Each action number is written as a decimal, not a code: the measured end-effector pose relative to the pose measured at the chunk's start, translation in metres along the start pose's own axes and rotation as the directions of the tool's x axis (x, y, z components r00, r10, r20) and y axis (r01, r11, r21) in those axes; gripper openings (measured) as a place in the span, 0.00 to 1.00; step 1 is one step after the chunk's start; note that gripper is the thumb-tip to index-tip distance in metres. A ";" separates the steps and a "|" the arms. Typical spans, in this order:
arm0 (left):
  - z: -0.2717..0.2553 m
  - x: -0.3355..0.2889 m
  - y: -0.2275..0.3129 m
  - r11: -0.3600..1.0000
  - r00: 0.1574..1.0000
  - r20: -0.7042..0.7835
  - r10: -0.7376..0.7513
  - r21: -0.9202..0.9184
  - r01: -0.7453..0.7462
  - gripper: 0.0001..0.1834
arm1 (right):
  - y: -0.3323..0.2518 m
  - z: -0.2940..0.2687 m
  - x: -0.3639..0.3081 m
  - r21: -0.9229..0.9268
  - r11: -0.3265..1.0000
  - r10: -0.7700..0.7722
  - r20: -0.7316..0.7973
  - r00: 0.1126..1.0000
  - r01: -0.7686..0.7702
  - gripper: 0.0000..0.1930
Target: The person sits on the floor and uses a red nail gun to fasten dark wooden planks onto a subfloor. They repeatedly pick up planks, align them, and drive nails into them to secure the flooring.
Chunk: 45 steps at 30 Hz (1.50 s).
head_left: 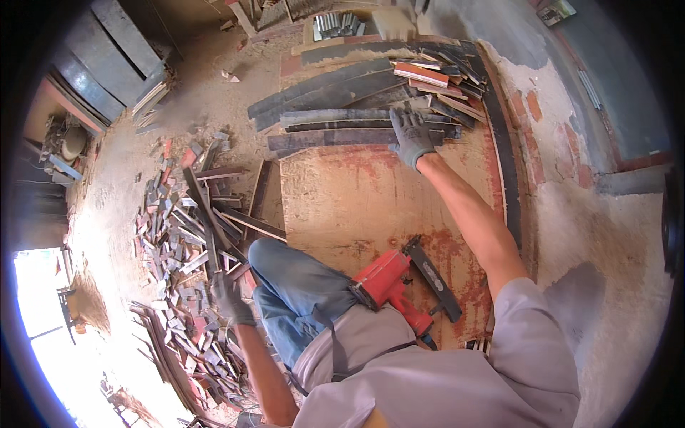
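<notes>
My left hand (232,299), in a grey glove, is closed around the lower end of a long dark wooden strip (203,207). That strip slants up and away over a heap of wood offcuts (175,285) on my left. Stretched out ahead, my gloved right hand (412,135) lies with its fingers apart on the stacked dark wooden boards (335,139), touching their upper faces. A red nail gun (389,278) with a black magazine rests by my lap, on a wooden panel (335,192) smeared with red; neither hand touches it.
Loose thin wood pieces (449,78), one orange-red, lie piled beyond my right hand. A tray of metal nail strips (339,26) stands at the far end. On the right runs a worn plaster wall (549,121); large grey panels (107,57) lean at the far left.
</notes>
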<state>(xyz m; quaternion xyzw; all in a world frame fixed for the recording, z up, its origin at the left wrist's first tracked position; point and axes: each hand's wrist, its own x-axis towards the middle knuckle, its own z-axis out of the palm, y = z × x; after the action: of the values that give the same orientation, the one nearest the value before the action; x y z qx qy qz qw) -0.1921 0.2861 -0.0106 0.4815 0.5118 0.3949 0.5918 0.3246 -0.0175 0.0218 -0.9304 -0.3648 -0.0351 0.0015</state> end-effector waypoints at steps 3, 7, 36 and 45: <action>0.054 -0.029 0.009 0.989 0.989 0.130 -0.063 0.142 0.045 0.21 | -0.010 0.008 0.010 0.085 0.996 -0.001 0.080 0.997 -0.006 0.33; 0.105 -0.050 0.017 0.912 0.917 0.351 0.192 0.280 -0.299 0.30 | -0.020 0.011 -0.034 0.363 0.929 -0.076 -0.014 0.997 0.075 0.14; 0.225 -0.051 -0.004 0.264 0.902 0.337 -0.268 0.927 -0.268 0.41 | 0.066 -0.037 -0.286 0.928 0.081 0.530 0.270 0.804 -0.364 0.22; 0.198 -0.020 -0.036 0.994 0.822 0.570 -0.028 0.100 -0.036 0.30 | 0.106 -0.057 -0.326 0.846 -0.428 0.523 0.519 0.676 -0.319 0.19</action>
<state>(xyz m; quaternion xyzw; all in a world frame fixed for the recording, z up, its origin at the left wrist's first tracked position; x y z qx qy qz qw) -0.0014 0.2263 -0.0388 0.6092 0.3309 0.2065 0.6904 0.1543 -0.3182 0.0599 -0.6349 0.1495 0.1904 0.7337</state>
